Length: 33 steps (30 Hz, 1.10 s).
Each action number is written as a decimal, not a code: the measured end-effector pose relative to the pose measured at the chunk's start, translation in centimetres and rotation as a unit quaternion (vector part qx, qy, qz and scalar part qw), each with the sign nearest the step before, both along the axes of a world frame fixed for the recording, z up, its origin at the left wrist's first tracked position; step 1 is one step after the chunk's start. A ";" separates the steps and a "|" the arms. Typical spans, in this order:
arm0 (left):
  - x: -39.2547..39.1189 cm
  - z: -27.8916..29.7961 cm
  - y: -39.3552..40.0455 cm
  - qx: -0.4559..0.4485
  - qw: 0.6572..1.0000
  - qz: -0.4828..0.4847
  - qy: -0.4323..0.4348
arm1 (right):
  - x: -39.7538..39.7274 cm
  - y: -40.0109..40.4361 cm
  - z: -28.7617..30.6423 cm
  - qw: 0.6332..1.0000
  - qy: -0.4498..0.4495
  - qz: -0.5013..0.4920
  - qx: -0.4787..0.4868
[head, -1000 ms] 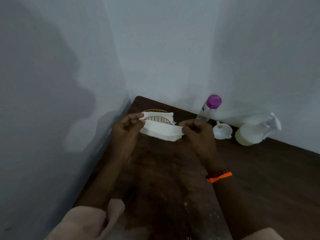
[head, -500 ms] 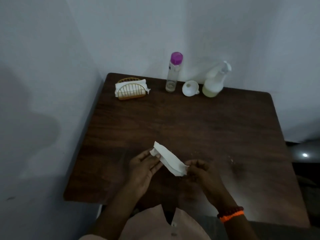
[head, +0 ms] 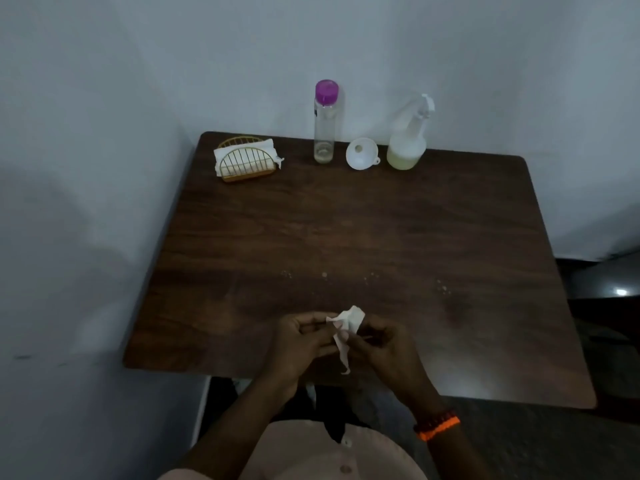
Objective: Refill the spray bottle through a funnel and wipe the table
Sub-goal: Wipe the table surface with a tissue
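We pinch a crumpled tissue (head: pixel 347 327) between both hands above the near edge of the table (head: pixel 381 237): the left hand (head: pixel 304 341) grips its left side with curled fingers, the right hand (head: pixel 384 348) pinches its right side, and a thin tail hangs down between them. Well beyond our hands, along the far edge, stand the holder (head: pixel 244 162) off to the left, the bottle (head: pixel 325 121) nearly straight ahead, then the funnel (head: pixel 360 154) and the sprayer (head: pixel 408 140) to the right. Pale droplets (head: pixel 324 274) dot the wood just ahead of our hands.
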<state>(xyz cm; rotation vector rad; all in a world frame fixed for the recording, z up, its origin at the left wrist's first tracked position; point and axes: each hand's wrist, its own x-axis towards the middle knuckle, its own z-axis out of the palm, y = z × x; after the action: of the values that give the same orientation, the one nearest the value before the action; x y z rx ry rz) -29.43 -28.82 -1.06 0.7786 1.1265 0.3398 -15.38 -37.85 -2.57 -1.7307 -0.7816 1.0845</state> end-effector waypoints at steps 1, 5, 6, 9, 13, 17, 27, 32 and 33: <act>0.0 -0.2 -0.1 0.004 1.000 -0.008 0.006 | 0.2 -0.2 0.1 1.000 0.021 0.000 -0.002; 0.1 -0.6 -0.8 0.023 0.999 -0.017 0.031 | 1.0 -1.7 -0.2 0.992 0.122 -0.025 -0.003; 0.0 -0.8 -0.8 0.026 0.999 -0.017 0.029 | 1.2 -2.0 -0.2 0.988 0.150 -0.044 -0.006; 0.2 -1.2 -1.1 0.023 0.999 -0.016 0.024 | 1.5 -2.5 -0.2 0.958 0.270 -0.095 -0.024; 0.7 -2.1 -1.4 0.026 0.998 -0.043 0.039 | 1.5 -2.7 -0.1 0.904 0.412 -0.106 -0.050; 0.3 -3.6 -1.5 0.047 0.994 -0.080 0.062 | 2.3 -3.1 -1.8 0.931 0.347 -0.066 -0.093; -12.0 -10.0 2.4 0.382 0.835 0.061 0.392 | 8.1 -4.3 -3.0 0.962 -0.185 -0.138 -0.149; -20.5 -13.6 5.8 0.415 0.718 0.069 0.554 | 11.2 -3.9 -6.7 0.909 -0.363 -0.123 -0.163; -21.1 -14.0 6.3 0.420 0.708 0.046 0.566 | 10.9 -3.8 -7.8 0.902 -0.388 -0.090 -0.166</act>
<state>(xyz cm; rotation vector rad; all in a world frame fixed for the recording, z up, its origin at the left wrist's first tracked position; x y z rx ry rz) -50.57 -22.49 -15.08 1.8990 2.2270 0.4767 -4.45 -41.68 -10.37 -2.5237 -0.9104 0.3759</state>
